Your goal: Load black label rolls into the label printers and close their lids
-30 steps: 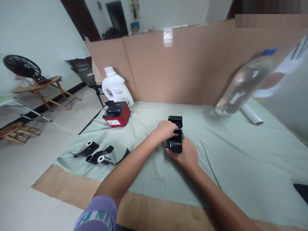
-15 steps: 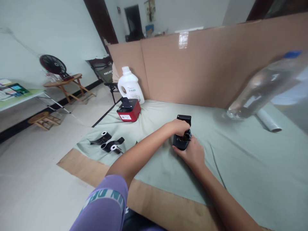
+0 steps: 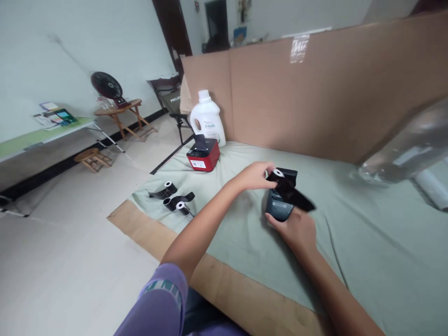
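A small black printer [image 3: 280, 207] lies on the green cloth [image 3: 367, 252] with its lid open. My right hand [image 3: 297, 228] grips its near end from below. My left hand [image 3: 254, 175] pinches a black roll [image 3: 278, 175] with a white core, held just above the printer's open bay. A loose black strip [image 3: 296, 198] trails from the roll across the printer toward the right.
Several more black rolls [image 3: 173, 200] lie at the cloth's left edge. A red and black printer [image 3: 203, 156] and a white detergent jug [image 3: 208, 119] stand at the back left. A cardboard wall [image 3: 315, 93] runs behind. A blurred clear bottle [image 3: 402, 151] sits far right.
My left hand has lifted the black roll out of the printer, with its strip trailing. My head has turned, so the whole scene has shifted right.
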Demonstrator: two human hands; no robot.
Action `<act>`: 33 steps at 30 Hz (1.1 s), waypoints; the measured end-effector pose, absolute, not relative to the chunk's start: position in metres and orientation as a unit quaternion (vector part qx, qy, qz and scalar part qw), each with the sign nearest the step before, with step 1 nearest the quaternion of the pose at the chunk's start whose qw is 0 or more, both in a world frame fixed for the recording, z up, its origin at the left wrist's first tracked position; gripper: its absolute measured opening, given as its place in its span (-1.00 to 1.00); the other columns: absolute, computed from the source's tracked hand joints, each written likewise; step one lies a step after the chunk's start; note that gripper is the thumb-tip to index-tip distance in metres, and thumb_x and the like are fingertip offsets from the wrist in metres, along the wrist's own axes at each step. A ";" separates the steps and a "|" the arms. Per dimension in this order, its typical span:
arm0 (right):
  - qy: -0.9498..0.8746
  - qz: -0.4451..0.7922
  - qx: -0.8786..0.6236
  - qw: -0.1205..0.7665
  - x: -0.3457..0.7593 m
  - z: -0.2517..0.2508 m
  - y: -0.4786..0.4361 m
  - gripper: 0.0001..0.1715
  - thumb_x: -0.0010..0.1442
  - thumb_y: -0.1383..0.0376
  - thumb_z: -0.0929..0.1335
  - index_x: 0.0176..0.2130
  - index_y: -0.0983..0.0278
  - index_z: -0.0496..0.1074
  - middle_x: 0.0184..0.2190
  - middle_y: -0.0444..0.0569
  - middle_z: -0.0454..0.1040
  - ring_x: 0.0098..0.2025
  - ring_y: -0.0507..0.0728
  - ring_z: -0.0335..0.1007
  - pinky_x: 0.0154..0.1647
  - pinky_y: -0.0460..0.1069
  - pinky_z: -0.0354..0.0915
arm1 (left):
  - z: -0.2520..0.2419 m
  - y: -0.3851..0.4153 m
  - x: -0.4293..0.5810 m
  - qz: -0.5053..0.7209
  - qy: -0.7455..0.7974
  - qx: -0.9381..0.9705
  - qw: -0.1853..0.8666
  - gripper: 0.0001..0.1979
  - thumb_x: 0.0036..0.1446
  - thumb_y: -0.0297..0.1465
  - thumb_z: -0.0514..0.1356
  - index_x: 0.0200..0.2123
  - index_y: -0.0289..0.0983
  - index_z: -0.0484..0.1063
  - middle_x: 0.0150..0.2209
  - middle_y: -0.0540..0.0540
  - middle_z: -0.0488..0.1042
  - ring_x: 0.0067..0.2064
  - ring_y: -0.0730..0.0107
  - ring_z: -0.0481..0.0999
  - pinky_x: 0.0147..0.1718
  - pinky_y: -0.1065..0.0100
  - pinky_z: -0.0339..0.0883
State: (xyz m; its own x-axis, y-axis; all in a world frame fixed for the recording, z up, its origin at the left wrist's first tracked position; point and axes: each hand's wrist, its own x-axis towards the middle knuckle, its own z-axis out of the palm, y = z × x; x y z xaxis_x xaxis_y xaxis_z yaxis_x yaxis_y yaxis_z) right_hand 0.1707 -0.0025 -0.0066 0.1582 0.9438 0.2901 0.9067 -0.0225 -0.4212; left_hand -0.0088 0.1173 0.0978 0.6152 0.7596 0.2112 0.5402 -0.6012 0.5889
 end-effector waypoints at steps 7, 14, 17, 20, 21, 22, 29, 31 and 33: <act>-0.647 0.040 -0.721 0.246 0.171 -0.003 0.001 -0.16 0.03 -0.28 0.38 -0.02 0.32 0.37 -0.22 0.31 0.54 -0.27 0.43 0.47 -0.37 0.13 0.15 | 0.123 0.055 -0.165 0.250 0.554 0.784 0.131 -0.77 0.08 -0.37 0.29 -0.15 -0.25 0.50 -0.26 -0.01 0.55 -0.24 0.32 0.49 -0.23 0.39 0.28; -0.647 0.052 -0.723 0.236 0.171 -0.001 0.002 -0.17 0.02 -0.33 0.35 -0.05 0.27 0.36 -0.20 0.28 0.53 -0.23 0.49 0.49 -0.37 0.16 0.21 | 0.099 0.052 -0.221 0.047 0.652 0.756 0.041 -0.79 0.21 -0.22 0.22 -0.22 -0.20 0.58 -0.20 -0.12 0.61 -0.14 0.15 0.55 -0.29 0.33 0.25; -0.645 0.057 -0.728 0.225 0.170 0.000 0.001 -0.18 0.01 -0.33 0.36 -0.05 0.24 0.35 -0.17 0.26 0.53 -0.19 0.50 0.49 -0.36 0.17 0.24 | 0.080 0.055 -0.210 -0.010 0.630 0.776 0.024 -0.78 0.22 -0.22 0.23 -0.15 -0.15 0.60 -0.14 -0.12 0.61 -0.02 0.10 0.54 -0.27 0.32 0.27; -0.644 0.061 -0.727 0.229 0.170 0.001 0.001 -0.15 0.02 -0.32 0.36 -0.01 0.26 0.34 -0.14 0.31 0.52 -0.16 0.52 0.49 -0.33 0.21 0.27 | 0.066 0.052 -0.198 -0.030 0.635 0.772 0.008 -0.76 0.18 -0.23 0.25 -0.13 -0.16 0.60 -0.16 -0.15 0.62 -0.02 0.07 0.54 -0.23 0.28 0.30; -0.645 0.062 -0.727 0.229 0.170 0.001 0.001 -0.15 0.02 -0.31 0.35 0.00 0.27 0.34 -0.14 0.33 0.52 -0.16 0.53 0.48 -0.33 0.22 0.28 | 0.063 0.051 -0.195 -0.030 0.641 0.767 0.004 -0.76 0.17 -0.25 0.25 -0.14 -0.17 0.61 -0.16 -0.16 0.62 -0.01 0.06 0.54 -0.21 0.27 0.31; -0.645 0.062 -0.726 0.230 0.170 0.001 0.001 -0.15 0.03 -0.31 0.35 0.01 0.27 0.34 -0.14 0.34 0.52 -0.16 0.54 0.48 -0.33 0.23 0.28 | 0.061 0.050 -0.192 -0.029 0.648 0.761 -0.001 -0.77 0.16 -0.26 0.25 -0.16 -0.19 0.61 -0.15 -0.18 0.62 -0.01 0.04 0.53 -0.19 0.25 0.32; -0.647 0.063 -0.724 0.233 0.170 0.001 0.000 -0.15 0.04 -0.32 0.34 0.00 0.28 0.35 -0.15 0.34 0.52 -0.16 0.55 0.48 -0.32 0.24 0.29 | 0.057 0.045 -0.181 -0.040 0.740 0.670 -0.048 -0.61 0.18 -0.11 0.18 -0.21 -0.30 0.63 -0.21 -0.33 0.60 -0.05 -0.09 0.58 -0.14 0.15 0.34; -0.647 0.060 -0.724 0.232 0.170 0.001 0.000 -0.13 0.05 -0.32 0.35 0.01 0.30 0.34 -0.14 0.35 0.52 -0.15 0.55 0.48 -0.31 0.23 0.29 | 0.055 0.045 -0.178 -0.050 0.759 0.647 -0.051 -0.56 0.20 -0.09 0.15 -0.21 -0.33 0.64 -0.24 -0.34 0.61 -0.08 -0.09 0.59 -0.11 0.12 0.34; -0.647 0.058 -0.724 0.231 0.170 0.001 -0.001 -0.13 0.04 -0.32 0.35 0.02 0.29 0.33 -0.13 0.34 0.53 -0.15 0.53 0.49 -0.32 0.22 0.29 | 0.053 0.045 -0.176 -0.056 0.762 0.643 -0.052 -0.55 0.21 -0.08 0.14 -0.21 -0.34 0.64 -0.26 -0.34 0.61 -0.09 -0.09 0.60 -0.08 0.10 0.32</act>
State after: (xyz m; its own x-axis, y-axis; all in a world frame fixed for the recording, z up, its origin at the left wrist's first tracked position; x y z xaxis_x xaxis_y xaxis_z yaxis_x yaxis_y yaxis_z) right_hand 0.1703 -0.0007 0.0010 0.1558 0.9643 0.2142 0.9103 -0.0559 -0.4102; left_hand -0.1761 0.0447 0.0535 -0.1677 0.9858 0.0071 0.9742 0.1669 -0.1519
